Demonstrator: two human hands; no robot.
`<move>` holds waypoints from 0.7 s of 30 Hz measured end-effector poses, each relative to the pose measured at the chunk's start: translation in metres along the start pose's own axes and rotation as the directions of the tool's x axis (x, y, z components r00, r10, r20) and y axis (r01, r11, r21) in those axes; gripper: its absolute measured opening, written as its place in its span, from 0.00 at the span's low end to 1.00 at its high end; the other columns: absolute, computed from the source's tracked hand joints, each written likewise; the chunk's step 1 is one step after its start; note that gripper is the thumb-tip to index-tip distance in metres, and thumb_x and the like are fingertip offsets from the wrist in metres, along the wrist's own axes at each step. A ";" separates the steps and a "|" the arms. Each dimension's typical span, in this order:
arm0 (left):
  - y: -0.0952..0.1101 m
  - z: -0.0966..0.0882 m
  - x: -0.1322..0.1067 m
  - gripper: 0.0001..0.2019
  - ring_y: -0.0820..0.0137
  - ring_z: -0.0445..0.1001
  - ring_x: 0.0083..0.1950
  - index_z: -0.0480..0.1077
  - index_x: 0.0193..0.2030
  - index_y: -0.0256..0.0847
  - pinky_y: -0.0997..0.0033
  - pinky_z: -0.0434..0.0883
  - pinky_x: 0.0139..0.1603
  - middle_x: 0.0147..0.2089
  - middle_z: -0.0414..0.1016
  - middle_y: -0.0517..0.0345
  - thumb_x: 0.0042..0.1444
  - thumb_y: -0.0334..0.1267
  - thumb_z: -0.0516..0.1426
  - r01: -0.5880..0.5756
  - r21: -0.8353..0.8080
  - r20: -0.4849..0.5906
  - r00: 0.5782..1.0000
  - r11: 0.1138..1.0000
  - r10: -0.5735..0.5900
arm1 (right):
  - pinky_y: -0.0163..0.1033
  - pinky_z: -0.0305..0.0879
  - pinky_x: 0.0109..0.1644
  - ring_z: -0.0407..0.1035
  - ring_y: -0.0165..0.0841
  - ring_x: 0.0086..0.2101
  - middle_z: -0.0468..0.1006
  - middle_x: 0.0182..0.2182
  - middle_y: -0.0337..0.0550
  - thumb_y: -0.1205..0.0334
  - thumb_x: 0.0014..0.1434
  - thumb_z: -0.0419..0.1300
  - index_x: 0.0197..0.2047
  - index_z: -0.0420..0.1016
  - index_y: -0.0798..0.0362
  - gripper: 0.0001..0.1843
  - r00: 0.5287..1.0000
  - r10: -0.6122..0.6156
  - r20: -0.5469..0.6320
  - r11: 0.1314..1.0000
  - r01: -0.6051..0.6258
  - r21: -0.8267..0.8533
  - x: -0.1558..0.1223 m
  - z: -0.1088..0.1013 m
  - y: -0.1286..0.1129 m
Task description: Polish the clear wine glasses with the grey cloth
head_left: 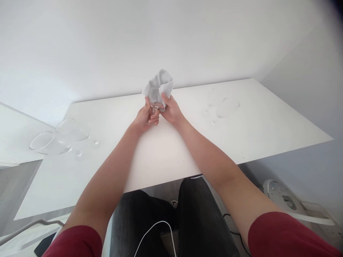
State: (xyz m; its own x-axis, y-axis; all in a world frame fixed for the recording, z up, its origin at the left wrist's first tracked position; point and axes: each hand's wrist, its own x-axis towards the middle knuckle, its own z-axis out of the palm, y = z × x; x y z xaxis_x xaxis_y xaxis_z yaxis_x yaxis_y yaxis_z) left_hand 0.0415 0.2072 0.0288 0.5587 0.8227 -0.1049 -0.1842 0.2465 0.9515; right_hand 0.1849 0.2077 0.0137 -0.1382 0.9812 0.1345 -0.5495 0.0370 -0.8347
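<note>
Both hands meet over the middle of a white table (166,153). My left hand (146,117) is closed round the stem and foot of a clear wine glass (154,101) held upright. My right hand (170,109) pinches a white cloth (159,82) that is bunched over and into the bowl of the glass. The cloth hides most of the bowl.
Two clear stemmed glasses (43,142) (71,127) lie on their sides at the table's left. Another clear glass (226,107) lies at the right. A white wall stands behind the table. Under the table edge are my dark trousers, a white cable (155,228) and a white device (284,200) on the floor.
</note>
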 end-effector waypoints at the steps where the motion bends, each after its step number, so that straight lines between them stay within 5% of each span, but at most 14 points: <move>1: 0.002 0.000 -0.002 0.35 0.78 0.54 0.11 0.73 0.34 0.42 0.73 0.66 0.17 0.15 0.54 0.70 0.60 0.75 0.46 0.016 0.000 0.002 1.000 1.000 -0.016 | 0.45 0.75 0.37 0.74 0.37 0.32 0.70 0.23 0.32 0.24 0.53 0.64 0.49 0.73 0.44 0.35 1.000 -0.023 0.007 1.000 0.023 0.009 0.000 -0.002 0.000; 6: 0.003 -0.002 -0.002 0.36 0.78 0.54 0.11 0.73 0.34 0.42 0.74 0.63 0.15 0.15 0.54 0.69 0.61 0.75 0.46 0.049 -0.008 0.007 0.999 0.999 -0.049 | 0.46 0.73 0.45 0.75 0.38 0.41 0.75 0.29 0.40 0.18 0.61 0.42 0.36 0.77 0.49 0.43 0.994 -0.110 0.006 0.994 0.110 0.012 0.006 -0.005 0.000; 10: 0.000 -0.005 0.002 0.36 0.78 0.53 0.10 0.71 0.32 0.43 0.74 0.61 0.14 0.14 0.51 0.70 0.59 0.76 0.45 0.085 -0.028 0.036 0.996 0.996 -0.084 | 0.47 0.77 0.48 0.75 0.41 0.51 0.81 0.42 0.39 0.25 0.58 0.58 0.46 0.76 0.43 0.31 0.987 -0.159 -0.036 0.984 0.156 -0.083 0.003 0.000 -0.002; 13: -0.001 -0.005 0.002 0.35 0.79 0.51 0.10 0.70 0.32 0.42 0.75 0.62 0.14 0.14 0.51 0.71 0.59 0.76 0.46 0.122 -0.030 0.072 0.990 0.992 -0.119 | 0.47 0.77 0.52 0.73 0.41 0.56 0.79 0.51 0.39 0.33 0.54 0.66 0.55 0.72 0.41 0.31 0.977 -0.211 -0.027 0.972 0.207 -0.108 -0.001 0.001 -0.005; 21: -0.003 -0.014 -0.001 0.34 0.79 0.47 0.10 0.64 0.25 0.43 0.74 0.59 0.12 0.13 0.52 0.69 0.60 0.74 0.49 0.158 0.043 0.151 0.975 0.987 -0.163 | 0.46 0.77 0.47 0.74 0.45 0.53 0.79 0.47 0.41 0.39 0.46 0.74 0.53 0.72 0.43 0.35 0.985 -0.167 0.040 0.977 0.171 -0.130 -0.007 -0.004 -0.007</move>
State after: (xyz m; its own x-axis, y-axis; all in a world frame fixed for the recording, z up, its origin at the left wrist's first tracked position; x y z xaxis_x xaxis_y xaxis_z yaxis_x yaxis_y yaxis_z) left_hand 0.0303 0.2133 0.0221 0.6966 0.6849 -0.2136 -0.0589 0.3512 0.9344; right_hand 0.1928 0.2015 0.0163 -0.0769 0.9530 0.2931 -0.4530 0.2285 -0.8617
